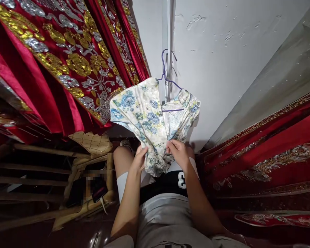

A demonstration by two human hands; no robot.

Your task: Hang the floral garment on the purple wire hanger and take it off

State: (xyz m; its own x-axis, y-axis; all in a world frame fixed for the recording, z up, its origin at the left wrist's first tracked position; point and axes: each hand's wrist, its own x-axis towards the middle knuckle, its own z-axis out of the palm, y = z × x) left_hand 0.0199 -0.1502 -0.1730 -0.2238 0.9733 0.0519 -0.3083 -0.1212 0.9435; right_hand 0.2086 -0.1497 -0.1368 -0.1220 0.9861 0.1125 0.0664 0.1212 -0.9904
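Note:
A white blouse (152, 119) with blue and yellow flowers hangs in front of me on a purple wire hanger (163, 63). The hanger's hook is up by a pale vertical strip on the wall. My left hand (140, 156) pinches the blouse's left edge near the bottom, thumb on the front and the other fingers behind the cloth. At the front, just below the V-shaped neckline, my right hand (177, 151) grips the fabric between thumb and curled fingers. The blouse's lower end is bunched above my lap.
Red garments with gold and silver sequins (79, 63) hang at the left, and more red embroidered cloth (274, 165) is at the right. A wooden slatted chair (110, 175) stands low left, with a dark object and white cable on it. A white wall (209, 51) is ahead.

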